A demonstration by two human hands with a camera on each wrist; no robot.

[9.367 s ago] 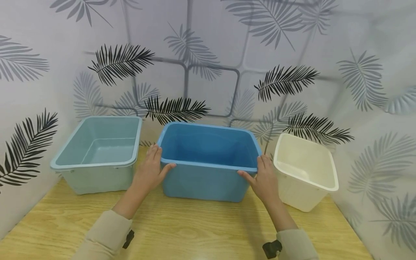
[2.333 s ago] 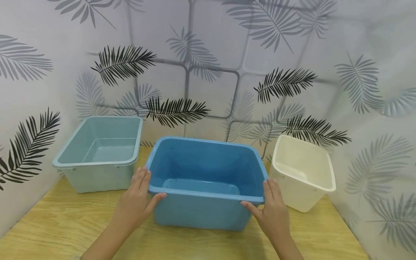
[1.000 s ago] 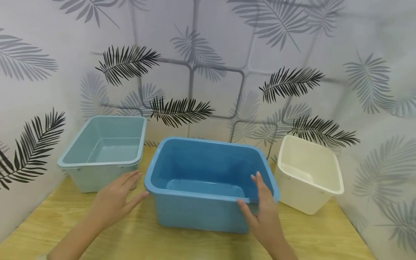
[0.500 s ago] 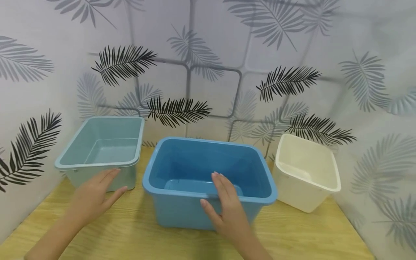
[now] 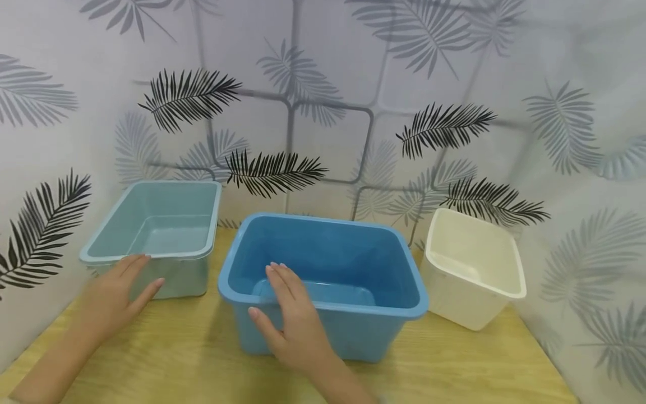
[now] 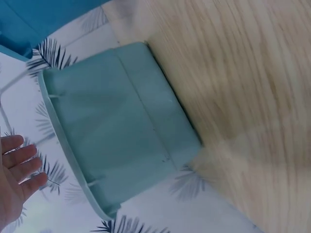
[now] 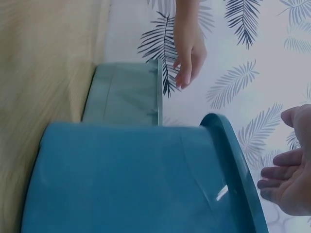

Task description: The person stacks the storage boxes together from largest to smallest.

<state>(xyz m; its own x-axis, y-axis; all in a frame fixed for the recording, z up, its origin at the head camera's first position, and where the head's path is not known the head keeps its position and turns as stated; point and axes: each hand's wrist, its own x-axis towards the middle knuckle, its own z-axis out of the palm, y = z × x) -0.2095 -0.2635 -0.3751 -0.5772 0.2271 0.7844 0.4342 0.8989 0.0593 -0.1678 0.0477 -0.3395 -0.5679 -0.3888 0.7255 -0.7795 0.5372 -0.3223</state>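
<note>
A blue plastic tub stands at the middle of the table, its inside bare. At the left is a pale blue-green tub, and a cream tub stands at the right. My left hand, fingers straight, is in front of the blue-green tub's near rim; in the left wrist view it hovers apart from that tub's rim. My right hand passes in front of the blue tub's near wall. The right wrist view shows this hand apart from the blue rim, holding nothing.
The wood-grain table bears all three tubs. Behind them hangs a pale sheet printed with dark and grey leaves. A gap separates the blue tub from the blue-green one; the cream tub sits close to the blue tub's right side.
Both hands have let go of the blue tub's rim and moved left, the left toward the blue-green tub. Before that, the blue tub came nearer the table's front.
</note>
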